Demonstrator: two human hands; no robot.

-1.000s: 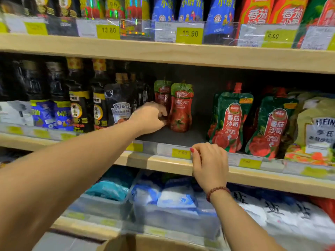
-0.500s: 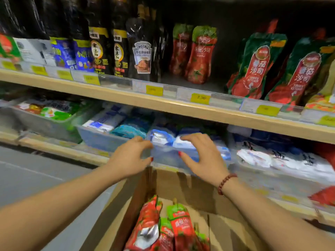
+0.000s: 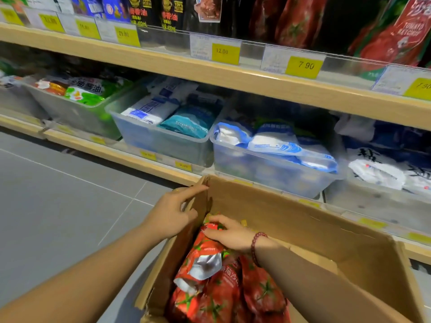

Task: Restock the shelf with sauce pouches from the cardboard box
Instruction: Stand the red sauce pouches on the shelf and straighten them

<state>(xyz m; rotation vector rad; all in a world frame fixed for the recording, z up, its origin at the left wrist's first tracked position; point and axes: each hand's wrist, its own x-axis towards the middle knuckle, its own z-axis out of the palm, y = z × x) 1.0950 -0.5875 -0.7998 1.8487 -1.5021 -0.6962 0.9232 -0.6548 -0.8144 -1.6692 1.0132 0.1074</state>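
An open cardboard box (image 3: 303,220) stands on the floor below the shelves and holds several red tomato sauce pouches (image 3: 217,290). My right hand (image 3: 227,233) is inside the box, its fingers curled over the top of one red pouch (image 3: 204,248). My left hand (image 3: 173,214) rests on the box's left flap at the corner, fingers spread. At the top right, on the upper shelf (image 3: 233,73), more red pouches (image 3: 396,38) stand behind a 7.90 price tag.
Clear plastic bins (image 3: 163,141) with blue and white bags fill the lower shelf just behind the box. Dark bottles (image 3: 149,12) stand on the upper shelf at the left. Grey tiled floor (image 3: 58,194) lies to the left of the box.
Both hands dropped from the shelf to the box. My right hand went into the box onto a pouch, and my left hand settled on the flap. The view tilted downward.
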